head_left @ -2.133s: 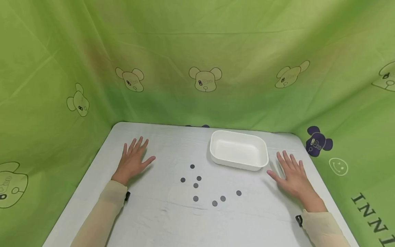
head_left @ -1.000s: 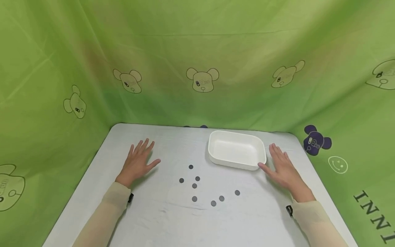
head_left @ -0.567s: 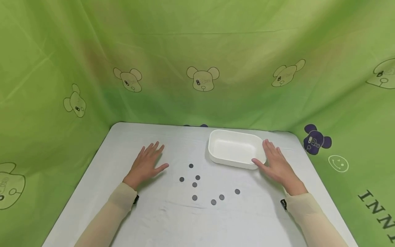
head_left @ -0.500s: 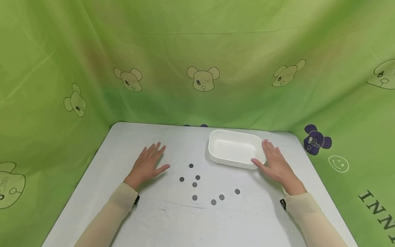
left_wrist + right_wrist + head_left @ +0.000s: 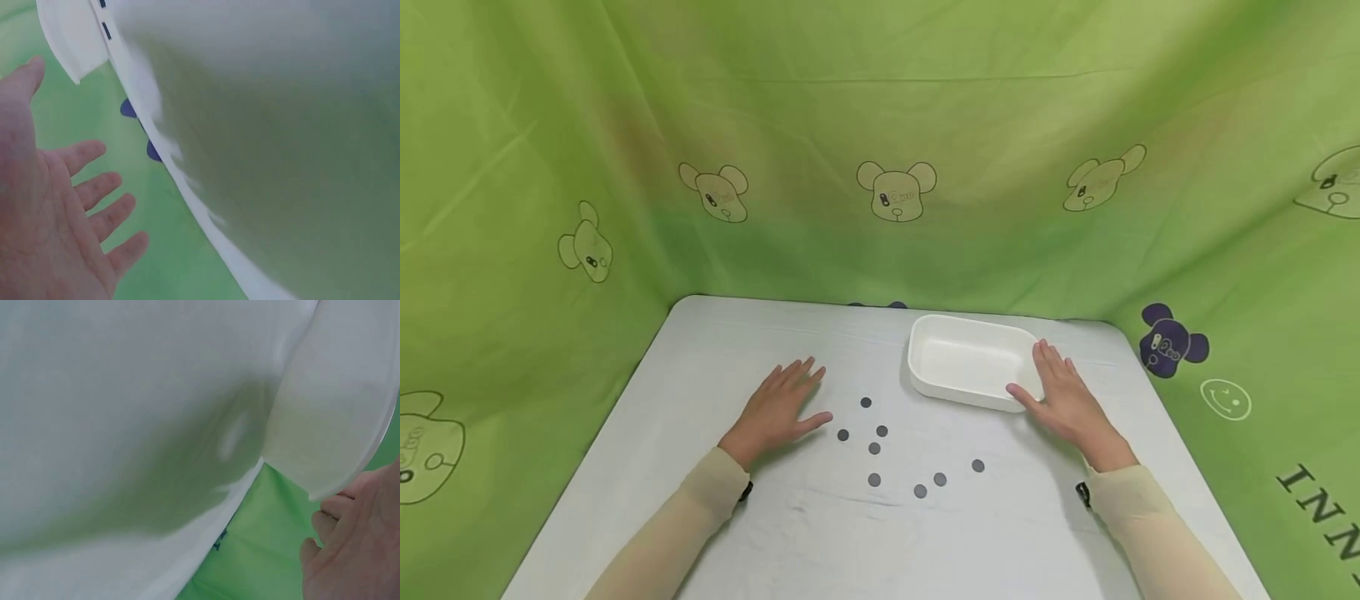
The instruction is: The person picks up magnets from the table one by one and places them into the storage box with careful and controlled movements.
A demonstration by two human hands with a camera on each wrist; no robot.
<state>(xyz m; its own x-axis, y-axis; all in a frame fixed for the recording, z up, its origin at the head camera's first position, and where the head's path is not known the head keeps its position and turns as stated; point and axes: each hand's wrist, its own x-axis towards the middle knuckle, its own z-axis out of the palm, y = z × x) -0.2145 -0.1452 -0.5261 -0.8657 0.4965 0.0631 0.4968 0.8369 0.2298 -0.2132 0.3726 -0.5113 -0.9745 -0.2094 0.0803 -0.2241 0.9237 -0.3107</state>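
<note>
A white plastic container (image 5: 955, 396) stands near the back right of the table, with no contents visible. My right hand (image 5: 1070, 407) holds its right end, thumb over the front corner and fingers along the right side. In the right wrist view the fingers bend near the container wall (image 5: 337, 400), and the thumb is hidden. My left hand (image 5: 779, 410) hovers palm down with spread fingers, holding nothing. Small dark grey discs lie scattered mid-table; the nearest to my left thumb is one disc (image 5: 843, 435). Another disc (image 5: 866, 402) lies farther back.
The table (image 5: 790, 533) has a white cover with slight creases. A green printed curtain (image 5: 820, 250) hangs behind it and along both sides. More discs lie toward the front, one disc (image 5: 977, 466) sitting below the container.
My left hand has moved right, toward the discs. My right hand has moved left onto the container's right end. The container and discs have stayed in place.
</note>
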